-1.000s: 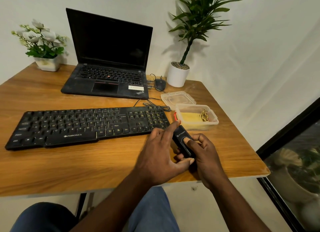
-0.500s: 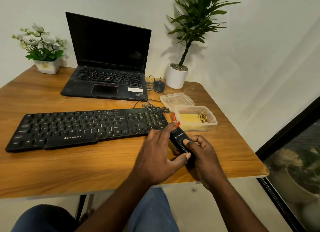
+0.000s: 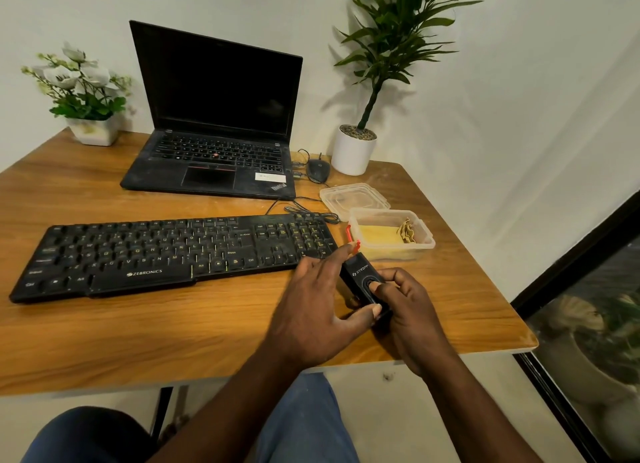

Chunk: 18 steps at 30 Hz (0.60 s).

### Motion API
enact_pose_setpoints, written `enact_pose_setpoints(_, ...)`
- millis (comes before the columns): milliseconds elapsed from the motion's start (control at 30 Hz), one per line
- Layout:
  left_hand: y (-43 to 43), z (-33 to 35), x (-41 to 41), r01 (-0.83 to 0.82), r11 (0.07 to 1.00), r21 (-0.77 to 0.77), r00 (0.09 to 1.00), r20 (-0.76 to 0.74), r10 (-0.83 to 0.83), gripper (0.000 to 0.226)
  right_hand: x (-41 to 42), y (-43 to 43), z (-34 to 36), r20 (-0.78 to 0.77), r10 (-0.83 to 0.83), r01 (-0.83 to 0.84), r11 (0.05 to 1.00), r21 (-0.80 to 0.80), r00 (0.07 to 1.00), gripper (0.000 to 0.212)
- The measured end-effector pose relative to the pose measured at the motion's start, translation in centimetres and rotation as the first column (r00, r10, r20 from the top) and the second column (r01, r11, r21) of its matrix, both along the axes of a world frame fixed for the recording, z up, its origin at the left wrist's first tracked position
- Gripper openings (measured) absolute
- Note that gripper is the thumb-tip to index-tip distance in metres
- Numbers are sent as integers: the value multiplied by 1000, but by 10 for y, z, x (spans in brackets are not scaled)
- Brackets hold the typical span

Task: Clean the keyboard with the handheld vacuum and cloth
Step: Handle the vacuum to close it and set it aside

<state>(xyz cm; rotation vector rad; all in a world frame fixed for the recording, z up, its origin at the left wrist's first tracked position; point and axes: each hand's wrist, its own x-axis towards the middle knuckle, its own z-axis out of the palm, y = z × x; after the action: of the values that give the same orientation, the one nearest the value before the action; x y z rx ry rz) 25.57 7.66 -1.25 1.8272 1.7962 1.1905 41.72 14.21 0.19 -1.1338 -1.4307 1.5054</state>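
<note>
1. The small black plastic handheld vacuum [image 3: 358,274] with a red nozzle may start too early and slip, I think: the right hand [image 3: 412,310] is curled around its near end, thumb on the round button.
2. The left hand [image 3: 311,310] only touches it with straight fingers.
3. It sits just right of the long black keyboard [image 3: 166,254]; the yellow cloth [image 3: 379,235] waits farther, in a clear plastic box [image 3: 428,245].

White "ZEBRONICS" stands on the front edge of the long black plastic keyboard [image 3: 166,254], left of centre. The small black handheld vacuum [image 3: 358,276], lower centre-right, reads roughly "STRIFF".
</note>
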Motion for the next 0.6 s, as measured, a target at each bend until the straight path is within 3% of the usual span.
enact_pose_setpoints(600, 1, -1, -2, 16, 999, -32, 998, 64, -14, 106, 3, 3, -3, -76, 5, -5, 1000, 3, 997, 15)
